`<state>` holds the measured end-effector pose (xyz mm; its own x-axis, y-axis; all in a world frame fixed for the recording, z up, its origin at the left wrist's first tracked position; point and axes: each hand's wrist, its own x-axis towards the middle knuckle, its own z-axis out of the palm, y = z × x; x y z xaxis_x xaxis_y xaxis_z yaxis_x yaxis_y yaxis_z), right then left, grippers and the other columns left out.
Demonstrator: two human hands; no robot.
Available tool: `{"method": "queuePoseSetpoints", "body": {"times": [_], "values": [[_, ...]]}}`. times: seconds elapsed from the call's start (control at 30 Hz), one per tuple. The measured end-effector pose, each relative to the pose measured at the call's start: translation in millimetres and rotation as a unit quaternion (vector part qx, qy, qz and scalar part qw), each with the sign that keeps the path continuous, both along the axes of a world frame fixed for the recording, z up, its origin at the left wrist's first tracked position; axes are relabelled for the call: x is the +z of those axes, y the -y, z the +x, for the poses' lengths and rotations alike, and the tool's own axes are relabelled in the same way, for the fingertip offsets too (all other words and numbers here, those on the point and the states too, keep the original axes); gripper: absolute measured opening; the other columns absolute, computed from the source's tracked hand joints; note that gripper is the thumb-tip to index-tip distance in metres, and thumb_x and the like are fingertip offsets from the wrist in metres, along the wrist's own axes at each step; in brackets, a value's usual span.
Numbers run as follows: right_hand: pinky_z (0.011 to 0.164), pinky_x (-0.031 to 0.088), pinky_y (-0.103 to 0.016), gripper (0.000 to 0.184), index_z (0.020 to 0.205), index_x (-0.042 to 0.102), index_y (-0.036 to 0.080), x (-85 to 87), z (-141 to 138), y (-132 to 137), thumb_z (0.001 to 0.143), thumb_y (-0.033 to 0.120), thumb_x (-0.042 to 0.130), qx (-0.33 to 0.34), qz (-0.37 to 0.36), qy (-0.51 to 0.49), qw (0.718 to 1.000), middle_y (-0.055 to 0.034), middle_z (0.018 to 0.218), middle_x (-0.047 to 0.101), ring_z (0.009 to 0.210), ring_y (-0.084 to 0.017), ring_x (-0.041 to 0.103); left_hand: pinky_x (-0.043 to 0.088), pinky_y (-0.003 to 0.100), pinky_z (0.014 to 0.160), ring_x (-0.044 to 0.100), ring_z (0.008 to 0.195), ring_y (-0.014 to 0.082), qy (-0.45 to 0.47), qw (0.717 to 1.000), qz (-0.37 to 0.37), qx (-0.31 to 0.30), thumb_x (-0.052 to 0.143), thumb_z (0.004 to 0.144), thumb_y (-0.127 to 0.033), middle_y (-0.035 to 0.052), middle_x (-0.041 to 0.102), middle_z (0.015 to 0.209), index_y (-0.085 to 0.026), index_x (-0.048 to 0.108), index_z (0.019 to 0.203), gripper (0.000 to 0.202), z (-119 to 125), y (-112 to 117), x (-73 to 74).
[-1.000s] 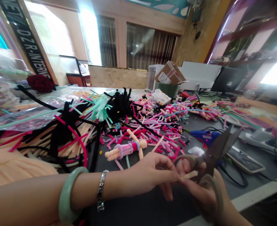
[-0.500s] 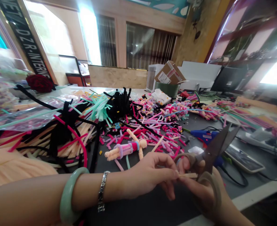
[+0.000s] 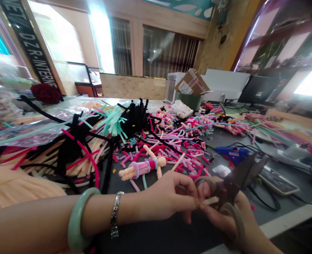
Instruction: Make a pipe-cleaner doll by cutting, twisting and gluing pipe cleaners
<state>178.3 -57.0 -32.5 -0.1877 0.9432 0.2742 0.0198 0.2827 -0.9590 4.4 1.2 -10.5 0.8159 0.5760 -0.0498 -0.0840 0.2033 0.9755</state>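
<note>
My left hand (image 3: 171, 195) reaches in from the left with its thumb and fingers pinched together. Between the fingertips of both hands is a short beige pipe cleaner (image 3: 211, 201), partly hidden by the fingers. My right hand (image 3: 224, 218) meets it there, with a pair of scissors (image 3: 236, 180) hanging on its fingers. The blades are slightly apart and point up and away to the right. Just beyond my left hand lies a pipe-cleaner doll (image 3: 145, 167) with a pink and lilac body and a beige head.
Cut pink and lilac pipe-cleaner pieces (image 3: 177, 155) cover the table's middle. Black bundles (image 3: 136, 118) and a mint bundle (image 3: 112, 121) lie behind. To the right are a blue glue gun (image 3: 232, 152), a phone (image 3: 279, 178) and a power strip (image 3: 301, 158). A cardboard box (image 3: 191, 83) stands at the back.
The scissors have tilted slightly lower in my right hand. The hands have shifted a little around the beige pipe cleaner, and less of it shows. The doll lies as before.
</note>
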Motion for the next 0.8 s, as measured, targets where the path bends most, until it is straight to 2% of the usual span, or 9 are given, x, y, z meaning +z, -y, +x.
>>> {"method": "queuePoseSetpoints", "body": {"times": [0.13,0.27,0.47,0.63,0.8], "values": [[0.065,0.049,-0.025,0.013,0.083,0.055,0.025,4.9,-4,-2,0.076,0.022,0.065,-0.056,0.073,0.025,0.995,0.0013,0.078,0.055,0.072,-0.014,0.056,0.041,0.017,0.046,0.055,0.042,0.0081,-0.011,1.0,0.004,0.0,0.066,0.071,-0.022,-0.0029,0.056,0.049,-0.013,0.055,0.067,0.015,-1,-1,1.5],[0.063,0.05,-0.018,0.016,0.079,0.055,0.024,13.0,-8,-2,0.074,0.012,0.063,-0.065,0.121,0.053,0.989,0.0028,0.075,0.057,0.068,-0.011,0.058,0.042,0.017,0.045,0.055,0.039,0.0082,-0.018,1.0,-0.021,0.001,0.066,0.07,-0.023,-0.0023,0.057,0.049,-0.013,0.054,0.066,0.017,0,-1,-0.4],[0.065,0.052,-0.017,0.02,0.086,0.056,0.027,11.4,-8,-1,0.078,0.009,0.058,-0.035,0.116,0.068,0.99,0.0039,0.079,0.057,0.069,-0.009,0.061,0.046,0.019,0.043,0.056,0.039,0.0093,-0.016,0.998,-0.055,0.018,0.068,0.067,-0.023,-0.0008,0.059,0.053,-0.012,0.053,0.065,0.019,1,-2,-5.2],[0.066,0.051,-0.016,0.019,0.084,0.056,0.026,8.2,-6,-2,0.078,0.008,0.06,-0.054,0.13,0.092,0.986,0.004,0.078,0.056,0.07,-0.009,0.06,0.046,0.019,0.042,0.056,0.039,0.0087,-0.015,0.998,-0.063,0.023,0.069,0.067,-0.026,0.0,0.06,0.055,-0.012,0.053,0.063,0.022,2,-2,-3.5],[0.062,0.052,-0.017,0.018,0.082,0.057,0.024,11.8,-8,-1,0.075,0.008,0.06,-0.074,0.138,0.103,0.982,0.0025,0.076,0.059,0.067,-0.011,0.062,0.047,0.019,0.043,0.056,0.04,0.0088,-0.018,0.998,-0.063,0.02,0.071,0.067,-0.03,-0.0013,0.059,0.052,-0.011,0.054,0.064,0.025,1,-1,-0.9]]}}
